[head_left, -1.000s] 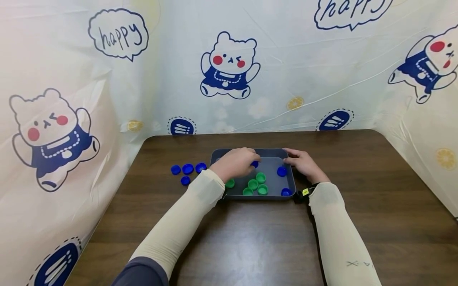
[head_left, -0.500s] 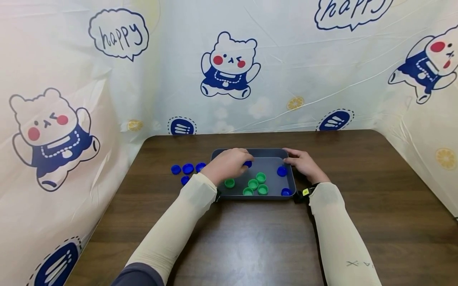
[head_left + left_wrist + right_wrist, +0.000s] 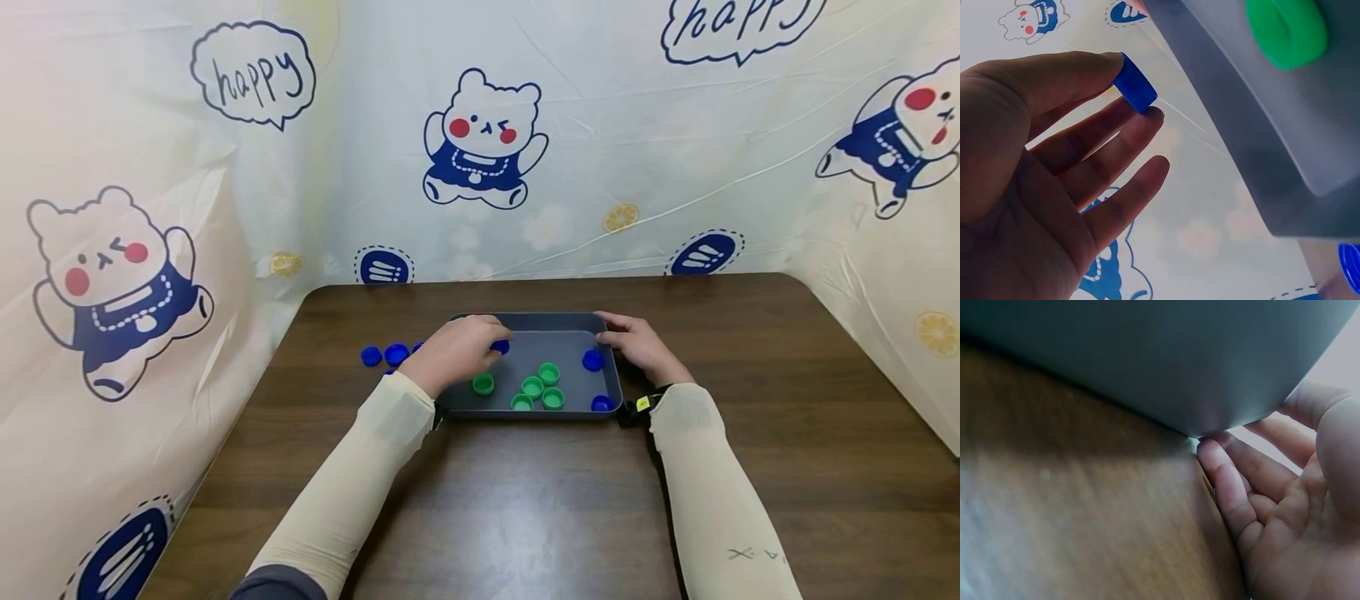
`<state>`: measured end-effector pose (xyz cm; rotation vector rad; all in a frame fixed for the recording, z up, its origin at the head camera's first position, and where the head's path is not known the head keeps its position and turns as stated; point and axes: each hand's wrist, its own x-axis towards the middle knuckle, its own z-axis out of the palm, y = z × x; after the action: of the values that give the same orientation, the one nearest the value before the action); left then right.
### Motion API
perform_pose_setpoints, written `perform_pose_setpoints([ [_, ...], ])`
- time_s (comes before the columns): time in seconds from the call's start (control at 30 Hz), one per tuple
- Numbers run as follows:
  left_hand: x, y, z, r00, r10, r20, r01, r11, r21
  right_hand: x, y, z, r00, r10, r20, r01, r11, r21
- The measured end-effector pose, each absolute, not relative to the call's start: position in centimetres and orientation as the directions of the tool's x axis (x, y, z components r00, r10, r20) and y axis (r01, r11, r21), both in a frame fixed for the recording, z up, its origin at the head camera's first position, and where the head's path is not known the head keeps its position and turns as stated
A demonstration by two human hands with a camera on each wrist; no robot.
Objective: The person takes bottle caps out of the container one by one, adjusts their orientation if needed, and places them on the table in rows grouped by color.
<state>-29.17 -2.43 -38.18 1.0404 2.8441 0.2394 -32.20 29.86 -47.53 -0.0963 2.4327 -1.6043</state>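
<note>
The work is judged partway done: blue caps lie left of the tray, two others and green caps are left inside, one blue cap is pinched over it by the left hand's fingers, and its far-right corner is gripped by the right hand.

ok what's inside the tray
Five green caps and two blue caps show; the left hand, pinching another blue cap, hides some of the tray at left; anything there is unseen.
</note>
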Motion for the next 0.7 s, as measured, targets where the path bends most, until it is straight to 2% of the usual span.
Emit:
perform_pose_setpoints([
  [0.3, -29.1, -4.0, -38.7, -0.759, 0.651, -0.033, 0.636, 0.751, 0.18, -32.2, 29.9, -47.4, -0.966, -0.189, -0.175, 0.089, 0.394, -0.915],
  [0.7, -29.1, -6.6, -38.7, -0.788, 0.614, -0.052, 0.591, 0.777, 0.219, -30.0, 28.6, -43.6, -0.959, -0.209, -0.188, 0.091, 0.402, -0.911],
])
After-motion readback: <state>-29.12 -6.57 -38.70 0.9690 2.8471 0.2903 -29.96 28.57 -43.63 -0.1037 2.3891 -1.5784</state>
